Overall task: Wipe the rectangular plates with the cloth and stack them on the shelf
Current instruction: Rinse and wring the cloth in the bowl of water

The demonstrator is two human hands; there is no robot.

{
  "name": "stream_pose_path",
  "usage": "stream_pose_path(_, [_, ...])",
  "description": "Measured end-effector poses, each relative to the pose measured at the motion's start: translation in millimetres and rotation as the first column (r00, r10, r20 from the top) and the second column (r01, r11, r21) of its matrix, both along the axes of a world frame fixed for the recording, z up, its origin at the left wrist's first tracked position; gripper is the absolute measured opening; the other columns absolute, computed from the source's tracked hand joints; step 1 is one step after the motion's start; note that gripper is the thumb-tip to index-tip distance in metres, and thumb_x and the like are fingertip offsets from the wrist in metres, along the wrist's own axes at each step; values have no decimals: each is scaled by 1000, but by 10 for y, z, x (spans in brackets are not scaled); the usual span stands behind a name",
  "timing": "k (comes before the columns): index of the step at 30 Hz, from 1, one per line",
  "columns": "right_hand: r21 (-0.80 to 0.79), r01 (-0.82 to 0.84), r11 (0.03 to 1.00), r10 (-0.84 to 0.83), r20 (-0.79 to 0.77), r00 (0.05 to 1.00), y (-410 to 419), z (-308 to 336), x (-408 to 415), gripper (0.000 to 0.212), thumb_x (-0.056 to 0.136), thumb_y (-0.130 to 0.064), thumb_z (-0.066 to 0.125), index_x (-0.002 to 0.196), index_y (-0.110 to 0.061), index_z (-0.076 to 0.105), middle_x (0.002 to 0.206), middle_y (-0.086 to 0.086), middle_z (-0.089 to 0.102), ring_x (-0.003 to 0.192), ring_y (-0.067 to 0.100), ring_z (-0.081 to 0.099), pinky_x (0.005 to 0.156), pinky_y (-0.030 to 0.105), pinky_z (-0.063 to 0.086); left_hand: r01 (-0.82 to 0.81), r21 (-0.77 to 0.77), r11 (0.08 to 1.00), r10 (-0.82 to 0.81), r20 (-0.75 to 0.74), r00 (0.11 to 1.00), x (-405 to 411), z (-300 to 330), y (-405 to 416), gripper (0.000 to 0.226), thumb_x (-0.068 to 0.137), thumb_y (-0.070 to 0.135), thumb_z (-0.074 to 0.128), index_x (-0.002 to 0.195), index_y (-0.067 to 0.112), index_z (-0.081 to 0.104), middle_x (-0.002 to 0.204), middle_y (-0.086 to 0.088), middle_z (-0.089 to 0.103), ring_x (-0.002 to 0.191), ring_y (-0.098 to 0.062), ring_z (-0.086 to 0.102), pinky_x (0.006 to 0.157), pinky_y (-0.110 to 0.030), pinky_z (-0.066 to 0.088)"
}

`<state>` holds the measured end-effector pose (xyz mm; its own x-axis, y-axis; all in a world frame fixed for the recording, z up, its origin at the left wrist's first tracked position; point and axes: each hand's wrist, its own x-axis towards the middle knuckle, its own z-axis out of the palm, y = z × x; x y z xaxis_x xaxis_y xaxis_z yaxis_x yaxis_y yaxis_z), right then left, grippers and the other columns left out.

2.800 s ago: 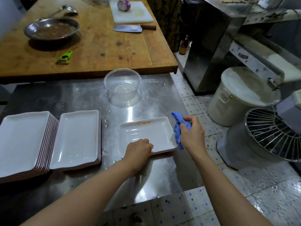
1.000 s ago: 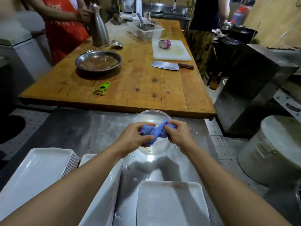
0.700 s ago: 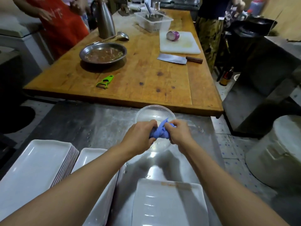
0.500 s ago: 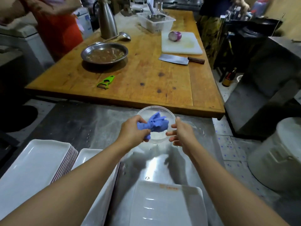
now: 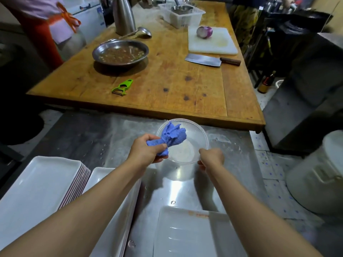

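My left hand (image 5: 146, 150) grips a bunched blue cloth (image 5: 171, 136) and holds it over a clear plastic bowl (image 5: 193, 134) on the steel table (image 5: 89, 134). My right hand (image 5: 211, 157) is at the bowl's near right rim, its curled fingers pinching the edge; it is a little blurred. A single white rectangular plate (image 5: 185, 236) lies on the table close to me, between my forearms. A tall stack of white rectangular plates (image 5: 37, 188) stands at the left, and a lower stack (image 5: 109, 184) sits beside it, partly under my left forearm.
A wooden table (image 5: 167, 84) lies beyond the bowl with a metal pan (image 5: 120, 52), green peeler (image 5: 122, 87), cleaver (image 5: 207, 60) and a cutting board (image 5: 213, 41) with an onion. A person in a red apron (image 5: 46, 25) stands far left. A white lidded bucket (image 5: 319, 175) is on the floor right.
Earlier my right hand held the cloth beside the single plate. Both hands then wrung it over the bowl. Now my right hand has let go and dropped to the bowl's rim.
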<state>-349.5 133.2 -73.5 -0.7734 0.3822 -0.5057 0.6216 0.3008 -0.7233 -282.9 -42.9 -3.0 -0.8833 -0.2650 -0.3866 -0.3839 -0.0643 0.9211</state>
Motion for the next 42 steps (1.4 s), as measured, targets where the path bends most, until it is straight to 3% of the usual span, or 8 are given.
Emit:
stream_pose_path(11, [158, 26, 987, -31, 25, 999, 369, 208, 692, 21, 82, -12, 57, 86, 6, 68, 53, 8, 59, 31, 13, 53, 35, 14, 41, 149, 51, 988, -149, 0, 989, 264, 46, 137, 17, 82, 0, 68, 83, 12, 55, 76, -11, 62, 46, -13, 64, 44, -19, 50])
stream_pose_path(15, [221, 2, 975, -17, 68, 998, 428, 166, 821, 26, 82, -17, 58, 95, 4, 66, 89, 20, 70, 75, 30, 68, 66, 25, 55, 192, 49, 980, -193, 27, 981, 345, -11, 154, 19, 81, 0, 69, 82, 13, 56, 77, -12, 64, 47, -16, 65, 44, -20, 50])
stream_pose_path(20, [273, -22, 962, -11, 122, 993, 461, 224, 932, 30, 85, -22, 61, 104, 2, 62, 94, 15, 68, 58, 22, 53, 48, 19, 41, 229, 54, 972, -232, 58, 971, 394, -22, 148, 17, 81, 4, 70, 86, 14, 57, 81, -12, 65, 52, -18, 68, 46, -21, 50])
stream_pose_path(23, [358, -38, 933, 24, 43, 999, 482, 312, 1002, 46, 86, -34, 60, 115, 1, 60, 117, 19, 61, 97, 32, 60, 83, 31, 50, 230, 127, 965, -240, 71, 968, 400, 39, 151, 12, 85, 5, 66, 88, 12, 57, 77, -10, 66, 52, -16, 67, 47, -21, 50])
stream_pose_path(28, [3, -194, 981, 166, -538, 826, 416, 751, 1104, 39, 94, -28, 52, 133, -27, 47, 132, -1, 48, 104, 8, 54, 94, 26, 42, 179, 578, 796, -323, 156, 933, 373, 233, 210, 13, 94, 7, 48, 91, 3, 60, 71, -14, 69, 45, -11, 59, 46, -18, 52])
stream_pose_path(34, [-198, -572, 796, 400, -536, 743, 274, 1048, 986, 40, 88, -41, 47, 124, -23, 55, 105, -5, 59, 86, 0, 58, 66, 12, 48, 226, 778, 587, -561, 189, 806, 397, 379, 335, 18, 86, 6, 48, 98, -3, 57, 69, -17, 62, 40, -10, 55, 43, -16, 50])
stream_pose_path(40, [140, -457, 878, 467, -454, 759, 288, 916, 814, 36, 92, -30, 55, 62, -10, 49, 63, 9, 40, 60, 17, 37, 59, 30, 31, 694, 47, 718, -696, 31, 717, 355, 319, 431, 14, 91, 4, 55, 105, 8, 53, 72, -7, 60, 49, -13, 52, 47, -22, 45])
stream_pose_path(42, [165, -439, 883, 469, -334, 818, 269, 843, 725, 38, 91, -32, 55, 62, -10, 46, 63, 11, 37, 60, 20, 35, 58, 31, 30, 687, -462, 561, -753, 59, 655, 305, 266, 501, 18, 87, 6, 56, 104, 13, 54, 76, -3, 61, 60, -19, 56, 54, -23, 43])
